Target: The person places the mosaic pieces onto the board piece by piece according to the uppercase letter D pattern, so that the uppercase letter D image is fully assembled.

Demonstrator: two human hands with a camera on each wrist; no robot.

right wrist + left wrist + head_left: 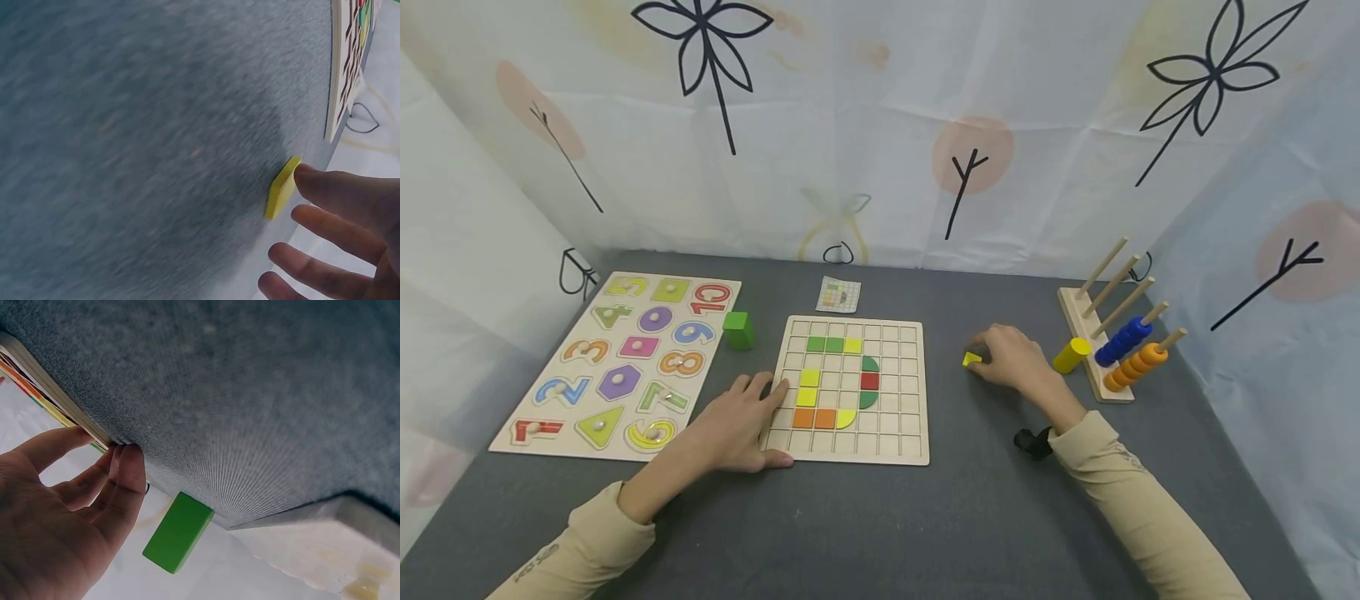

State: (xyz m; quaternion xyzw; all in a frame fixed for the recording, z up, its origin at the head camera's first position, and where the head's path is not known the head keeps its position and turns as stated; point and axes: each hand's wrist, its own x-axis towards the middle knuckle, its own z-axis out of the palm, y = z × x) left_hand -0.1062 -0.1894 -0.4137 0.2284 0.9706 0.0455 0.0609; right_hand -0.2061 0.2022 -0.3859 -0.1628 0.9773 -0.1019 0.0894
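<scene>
My left hand (745,425) rests on the left edge of a wooden grid board (897,450), its thumb at the front edge and its fingers at the side. Green, yellow, red and orange pieces lie in the board's cells, some square, some rounded. Right of the board, my right hand (1011,358) touches a small flat yellow piece (972,358) on the dark table. The right wrist view shows the thumb against one end of that yellow piece (284,187), the other fingers spread loosely beside it.
A number and shape puzzle (625,325) lies at left, with a green block (738,331) beside it. Behind the board is a small pattern card (838,295). A peg stacker (1118,393) with blue and orange rings, a yellow cylinder (1071,355) and a black object (1033,443) are at right.
</scene>
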